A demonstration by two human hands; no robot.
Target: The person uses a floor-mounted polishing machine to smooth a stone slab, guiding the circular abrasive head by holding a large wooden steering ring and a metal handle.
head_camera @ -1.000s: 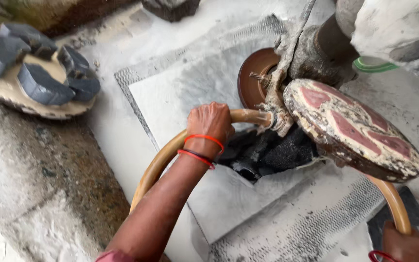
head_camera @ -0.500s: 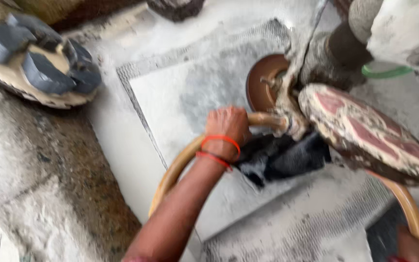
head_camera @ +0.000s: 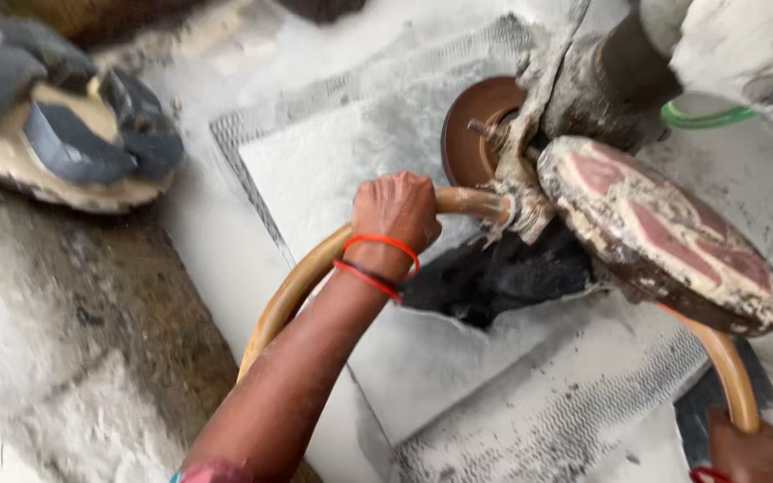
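Note:
My left hand (head_camera: 394, 212), with red and black bands at the wrist, is wrapped around the curved tan handle bar (head_camera: 301, 277) of a dust-caked grinding machine (head_camera: 583, 98). At the bottom right corner my right hand (head_camera: 751, 453) grips the other end of the bar (head_camera: 728, 367). A round pink-and-cream disc (head_camera: 664, 234) sits tilted on the machine between the hands. A brown wheel (head_camera: 476, 134) with a bolt shows behind it. Beneath lies a white stone slab (head_camera: 333, 170) with a dark wet patch (head_camera: 494, 277).
A round holder with several grey abrasive blocks (head_camera: 60, 116) lies at the upper left on a rough stone surface (head_camera: 73, 340). A green ring (head_camera: 704, 116) shows at the upper right. White dust covers the ground. A ribbed grey strip (head_camera: 565, 407) borders the slab.
The view has shifted a little, so the machine and handle sit further right and lower in frame. Both hands keep their hold on the bar.

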